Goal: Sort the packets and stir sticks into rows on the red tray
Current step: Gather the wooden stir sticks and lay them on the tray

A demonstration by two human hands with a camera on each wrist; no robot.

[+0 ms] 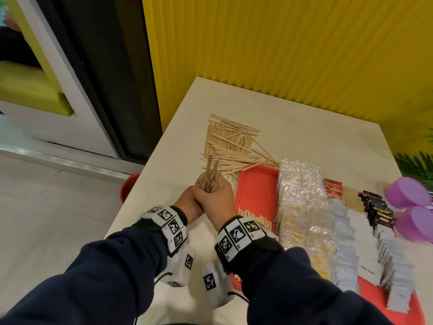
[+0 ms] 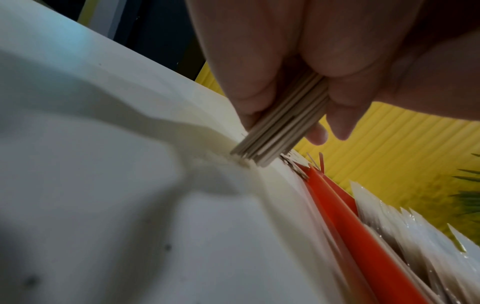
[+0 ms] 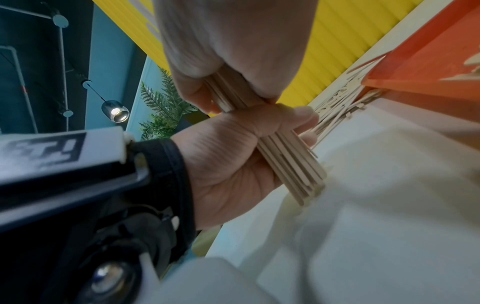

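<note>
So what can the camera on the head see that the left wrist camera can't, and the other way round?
Only the head view shows the loose pile of stir sticks on the table, the purple tubs, and both wrists with their marker bands. Only the left wrist view shows the bundle's lower ends touching the tabletop. Both show the bundle of sticks gripped by the left hand and right hand, the red tray, and the rows of packets.

Cream table [image 1: 293, 118] at frame centre. On it: loose stir stick pile [image 1: 230, 146] upper middle, red tray [image 1: 255, 191] just right, purple tubs [image 1: 408, 192] far right edge.
</note>
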